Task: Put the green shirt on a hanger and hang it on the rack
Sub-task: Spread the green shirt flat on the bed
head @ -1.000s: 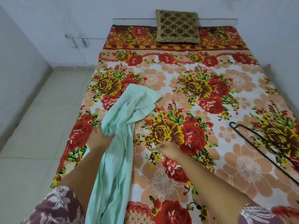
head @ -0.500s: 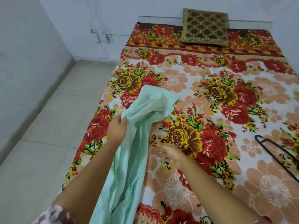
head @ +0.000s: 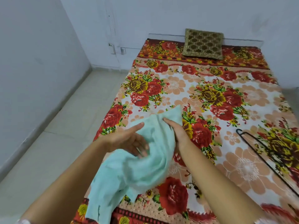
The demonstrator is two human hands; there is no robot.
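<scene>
The green shirt (head: 145, 167) is a bunched heap at the near left corner of the bed (head: 210, 94), its lower part trailing over the near edge toward 7 o'clock. The left hand (head: 126, 141) lies on it with fingers straight and spread, the tips pressing into the folds. The right hand (head: 176, 135) stands edge-on against the cloth at 1 o'clock of the heap, fingers straight and together. Its thumb is hidden, so I cannot tell whether it pinches anything.

The likely trouble is that neither hand plainly grips the shirt. With so much cloth hanging off the edge, its weight could drag the rest down onto the floor (head: 48, 151) at 9 o'clock. While it stays crumpled, finding the neck opening will probably be slow, and a sleeve could end up twisted on the hanger.

The hanger (head: 238, 131) lies on the bed at 3 o'clock of the shirt, well apart, running out of view. Reaching it means crossing open sheet. The pillow (head: 203, 44) sits far off at 12 o'clock. The wall (head: 40, 62) closes the left side beyond the floor strip. No rack is in view.
</scene>
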